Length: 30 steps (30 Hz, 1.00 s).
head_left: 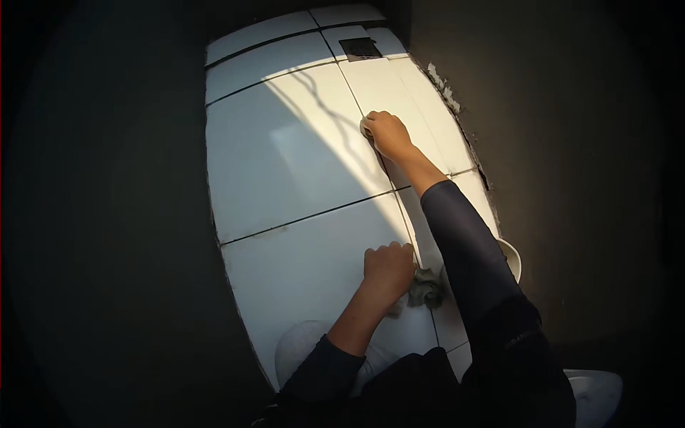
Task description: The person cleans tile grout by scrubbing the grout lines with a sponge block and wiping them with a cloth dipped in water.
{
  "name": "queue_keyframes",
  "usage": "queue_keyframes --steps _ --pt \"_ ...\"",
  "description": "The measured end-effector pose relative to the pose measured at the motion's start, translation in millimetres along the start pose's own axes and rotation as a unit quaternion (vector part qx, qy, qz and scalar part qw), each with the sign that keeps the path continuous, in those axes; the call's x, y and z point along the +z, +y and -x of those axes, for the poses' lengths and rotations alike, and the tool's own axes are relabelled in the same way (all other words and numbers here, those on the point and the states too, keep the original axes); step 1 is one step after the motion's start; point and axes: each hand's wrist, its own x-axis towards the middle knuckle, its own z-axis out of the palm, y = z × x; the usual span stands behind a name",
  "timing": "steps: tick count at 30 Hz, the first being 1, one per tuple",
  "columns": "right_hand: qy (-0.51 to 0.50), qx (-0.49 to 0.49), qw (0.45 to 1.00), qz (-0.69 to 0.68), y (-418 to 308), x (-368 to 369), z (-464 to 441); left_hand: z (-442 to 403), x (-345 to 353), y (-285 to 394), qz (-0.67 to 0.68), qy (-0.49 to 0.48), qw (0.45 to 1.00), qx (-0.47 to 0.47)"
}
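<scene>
White floor tiles (285, 157) with dark joints stretch ahead of me. My right hand (387, 134) is closed at a joint near the upper middle, around a small pale pad (366, 128) that shows at its fingertips. Lower down, my left hand (389, 269) is a fist resting on the tiles; whatever its fingers hold, if anything, is hidden. A crumpled grey-green cloth (426, 289) lies right beside it, across the same long joint.
A dark square opening (360, 48) sits among the far tiles. Whitish debris (444, 87) lines the right edge. A pale bucket rim (511, 261) shows behind my right forearm, and a white object (596, 396) is at bottom right. Dark walls flank both sides.
</scene>
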Motion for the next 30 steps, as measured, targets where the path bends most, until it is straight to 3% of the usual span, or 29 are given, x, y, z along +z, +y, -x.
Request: queue_keyframes --steps 1,3,7,17,19,20,21,23,25,28,30 --pt "-0.072 0.028 0.997 0.013 -5 -8 3 0 -1 2 -0.002 0.001 1.000 0.006" --pt "-0.101 0.046 0.994 -0.017 -12 -13 14 1 -3 1 -0.001 -0.004 1.000 0.011" --pt "-0.121 0.033 0.989 -0.078 -16 -27 44 4 -6 0 -0.011 -0.024 1.000 0.014" --pt "-0.188 -0.019 0.980 -0.065 -37 -62 112 7 -6 5 -0.028 -0.087 0.996 0.022" --pt "-0.267 -0.020 0.961 -0.068 -39 -82 111 6 -6 4 -0.034 -0.095 0.994 0.029" --pt "-0.353 0.019 0.927 -0.123 -35 -92 106 4 -5 5 -0.044 -0.100 0.994 0.024" --pt "-0.349 0.080 0.880 -0.313 -16 -82 115 3 -5 5 -0.044 -0.096 0.994 0.023" --pt "-0.370 0.143 0.823 -0.406 9 -100 111 2 -2 5 -0.039 -0.107 0.993 0.026" --pt "-0.341 0.280 0.770 -0.460 31 -119 104 3 -3 7 -0.034 -0.104 0.994 0.027" --pt "-0.259 0.346 0.790 -0.435 67 -114 110 4 -5 10 -0.033 -0.100 0.994 0.036" --pt "-0.185 0.372 0.874 -0.252 79 -101 112 2 -7 12 -0.031 -0.097 0.994 0.036"
